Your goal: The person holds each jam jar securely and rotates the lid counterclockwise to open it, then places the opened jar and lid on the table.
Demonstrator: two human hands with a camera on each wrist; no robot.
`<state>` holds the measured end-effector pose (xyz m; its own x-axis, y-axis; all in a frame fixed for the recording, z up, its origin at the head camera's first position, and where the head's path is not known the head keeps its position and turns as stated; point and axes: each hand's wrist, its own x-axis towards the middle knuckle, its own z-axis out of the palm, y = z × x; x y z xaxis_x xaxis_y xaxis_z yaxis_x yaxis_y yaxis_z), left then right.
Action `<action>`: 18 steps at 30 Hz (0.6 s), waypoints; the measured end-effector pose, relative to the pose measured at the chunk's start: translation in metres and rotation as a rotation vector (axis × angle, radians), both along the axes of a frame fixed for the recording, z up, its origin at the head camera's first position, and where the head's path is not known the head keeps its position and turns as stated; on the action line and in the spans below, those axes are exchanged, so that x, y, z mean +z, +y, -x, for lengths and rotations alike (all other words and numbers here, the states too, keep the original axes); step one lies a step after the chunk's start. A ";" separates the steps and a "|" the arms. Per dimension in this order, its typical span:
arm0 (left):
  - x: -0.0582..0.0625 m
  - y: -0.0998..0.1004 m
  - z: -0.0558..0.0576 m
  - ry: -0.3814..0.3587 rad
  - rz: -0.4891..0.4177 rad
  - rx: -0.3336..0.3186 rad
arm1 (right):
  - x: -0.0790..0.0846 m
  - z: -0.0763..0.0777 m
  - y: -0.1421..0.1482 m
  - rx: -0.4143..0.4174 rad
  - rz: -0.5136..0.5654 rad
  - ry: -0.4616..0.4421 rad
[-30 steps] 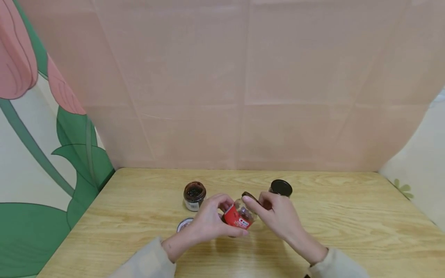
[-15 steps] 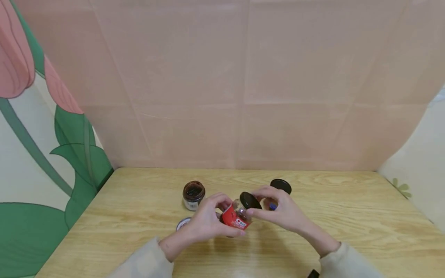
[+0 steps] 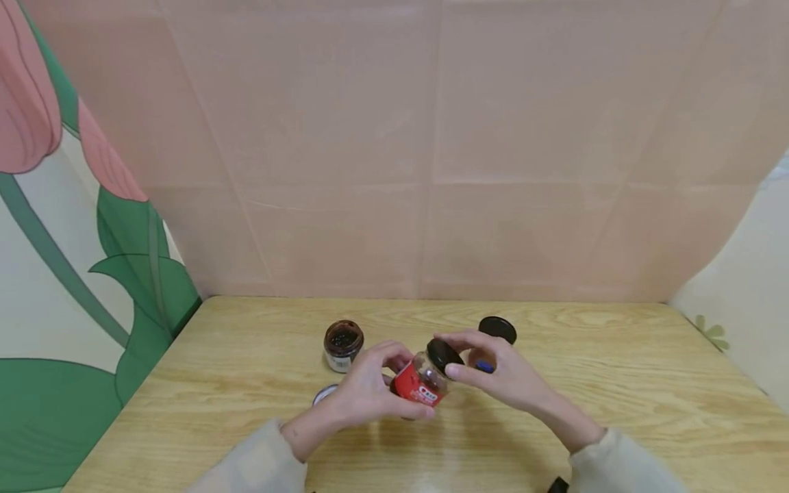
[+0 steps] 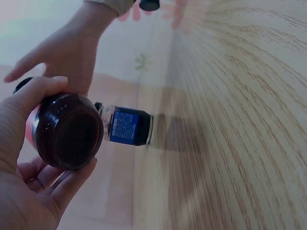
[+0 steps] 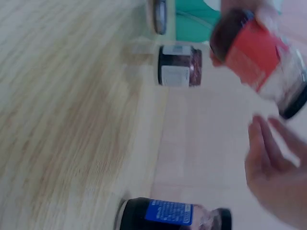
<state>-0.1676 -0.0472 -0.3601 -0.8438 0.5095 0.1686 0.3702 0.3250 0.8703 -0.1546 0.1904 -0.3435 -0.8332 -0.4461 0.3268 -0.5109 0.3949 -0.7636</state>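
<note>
While the left hand (image 3: pixel 370 390) grips the raised red jar (image 3: pixel 425 385), its lid (image 3: pixel 444 354) sits on, tightness unclear; the right hand (image 3: pixel 502 375), fingers apart, flanks it, contact uncertain. Beyond that hand, the blue jar (image 4: pixel 125 125) is capped; beyond the left, the dark jar (image 3: pixel 342 349) stands lidless.

A round clear-glass jar (image 3: pixel 429 376) pairs a red label (image 3: pixel 414 385) with a black lid (image 3: pixel 443 355). Wavy grain streaks the tan wooden table (image 3: pixel 629 383).

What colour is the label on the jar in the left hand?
The label is red with a white patch, clearest in the head view.
</note>
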 end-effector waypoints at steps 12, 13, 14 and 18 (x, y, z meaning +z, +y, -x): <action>-0.003 0.005 -0.001 0.076 0.025 0.097 | -0.004 -0.015 -0.022 -0.538 -0.157 0.187; -0.003 0.005 -0.002 0.077 0.026 0.108 | -0.004 -0.016 -0.024 -0.553 -0.144 0.164; -0.003 0.006 -0.002 0.077 0.027 0.119 | -0.005 -0.017 -0.026 -0.565 -0.131 0.142; -0.004 0.007 -0.003 0.085 0.014 0.137 | -0.005 -0.019 -0.032 -0.594 -0.103 0.058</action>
